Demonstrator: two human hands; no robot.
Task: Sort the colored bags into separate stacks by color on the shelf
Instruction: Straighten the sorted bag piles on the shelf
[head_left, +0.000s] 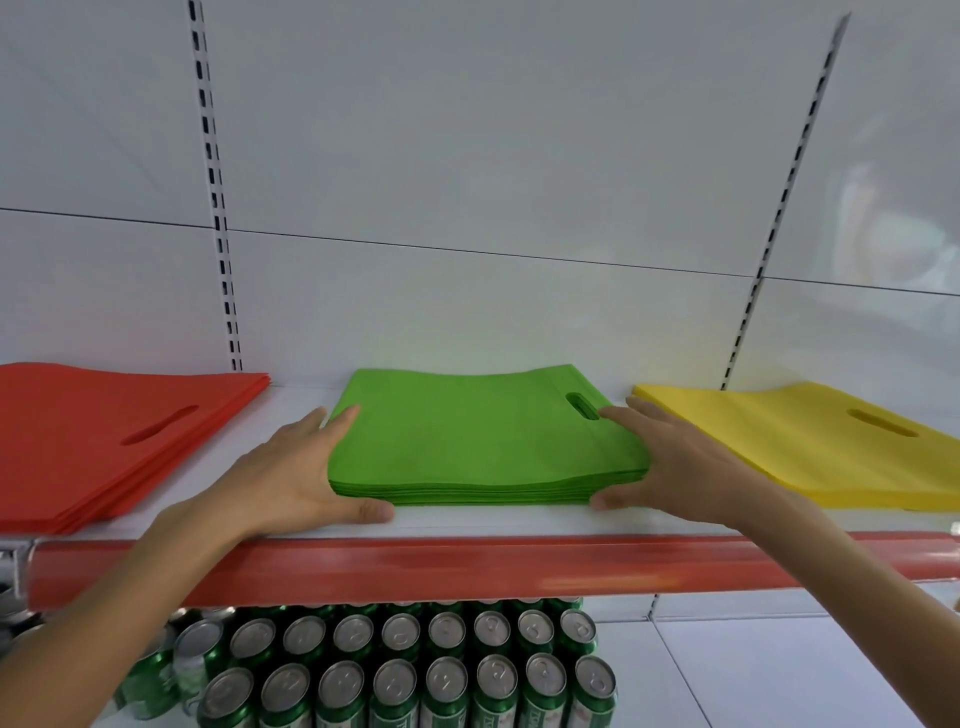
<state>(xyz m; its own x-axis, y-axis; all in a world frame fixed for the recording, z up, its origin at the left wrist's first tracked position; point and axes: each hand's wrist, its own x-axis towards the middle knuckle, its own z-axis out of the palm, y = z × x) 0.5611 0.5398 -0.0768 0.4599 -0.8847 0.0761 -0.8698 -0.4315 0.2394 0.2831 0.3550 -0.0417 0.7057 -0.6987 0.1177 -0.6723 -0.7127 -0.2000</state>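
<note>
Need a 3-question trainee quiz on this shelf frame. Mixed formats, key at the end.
1. True or false: the green stack lies between the red stack and the yellow stack.
2. What are the left hand and the right hand doing? A) lifting a yellow bag; B) touching opposite sides of the green stack with straight fingers; C) holding a drink.
3. Fill in: under the shelf stand rows of green ____.
Key: 1 true; 2 B; 3 cans.
</note>
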